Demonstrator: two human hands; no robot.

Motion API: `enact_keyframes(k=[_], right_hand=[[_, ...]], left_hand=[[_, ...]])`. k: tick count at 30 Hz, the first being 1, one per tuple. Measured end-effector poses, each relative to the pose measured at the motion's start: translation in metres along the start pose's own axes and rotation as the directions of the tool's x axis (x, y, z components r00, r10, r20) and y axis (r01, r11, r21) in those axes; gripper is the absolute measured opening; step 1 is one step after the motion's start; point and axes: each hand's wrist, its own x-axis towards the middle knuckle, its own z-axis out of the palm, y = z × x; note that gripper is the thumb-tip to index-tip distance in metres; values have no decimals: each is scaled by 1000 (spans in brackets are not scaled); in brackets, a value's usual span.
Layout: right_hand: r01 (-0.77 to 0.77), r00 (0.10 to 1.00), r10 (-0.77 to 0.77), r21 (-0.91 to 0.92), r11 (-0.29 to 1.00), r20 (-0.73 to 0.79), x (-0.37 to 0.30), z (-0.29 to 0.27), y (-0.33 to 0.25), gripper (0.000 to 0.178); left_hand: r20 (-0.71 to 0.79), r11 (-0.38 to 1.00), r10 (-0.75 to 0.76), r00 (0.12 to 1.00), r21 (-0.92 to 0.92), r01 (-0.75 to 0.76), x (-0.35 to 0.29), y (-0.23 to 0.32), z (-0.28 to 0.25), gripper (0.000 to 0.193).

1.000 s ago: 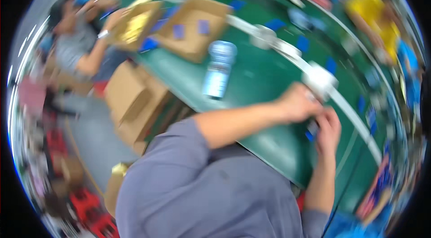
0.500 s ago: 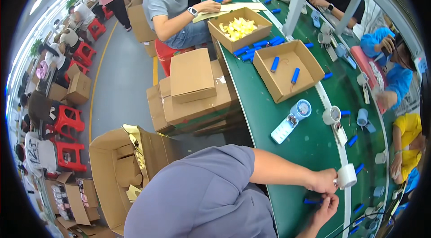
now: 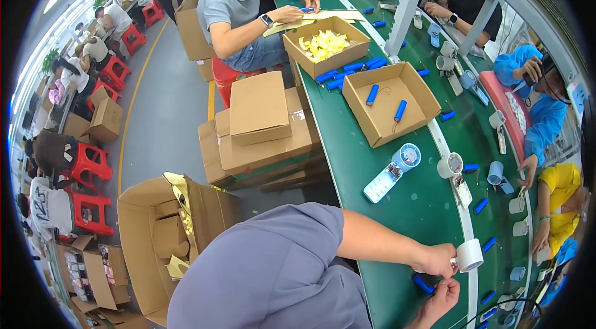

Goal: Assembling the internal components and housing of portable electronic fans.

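Observation:
My left hand [image 3: 436, 261] is closed around the lower part of a white handheld fan [image 3: 470, 254], whose round head sticks out past the fingers. Just below it, my right hand [image 3: 442, 300] has its fingers pinched together close to the left fingers. What is in that pinch is too small to make out. A blue cylindrical battery [image 3: 424, 283] lies tilted beside the right fingertips, under the left hand; I cannot tell whether it touches them. Further up the green bench [image 3: 347, 158] lies a light blue handheld fan [image 3: 392, 174] with its handle opened.
A cardboard tray [image 3: 392, 105] holds two batteries; several more lie beside it. Behind stands a box of yellow pieces [image 3: 326, 46]. A white rail [image 3: 464, 223] runs along the bench, with fans and batteries beyond. Cartons [image 3: 261, 105] stand at left. Co-workers sit around the bench.
The view has shifted slightly. The battery near my right fingers has turned to a different slant. Both hands stay close together, the left still gripping the white fan. Across the bench, a blue-sleeved hand has moved downward.

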Motion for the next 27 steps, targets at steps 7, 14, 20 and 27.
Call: enact_keyframes(k=[7, 14, 20, 27], right_hand=[[60, 997, -60, -8, 998, -44, -6, 1, -1, 5], [60, 995, -60, 3, 998, -74, -6, -4, 6, 5], [36, 990, -43, -59, 998, -135, -1, -15, 13, 7], [-27, 995, 26, -11, 1000, -95, -4, -18, 12, 9]], left_hand=[[57, 991, -87, 995, -101, 92, -3, 6, 1, 14], [19, 1000, -16, 1000, 20, 16, 0, 9, 9, 12], [-5, 965, 12, 1000, 261, -10, 4, 8, 16, 12], [21, 998, -33, 999, 51, 32, 16, -20, 16, 13]])
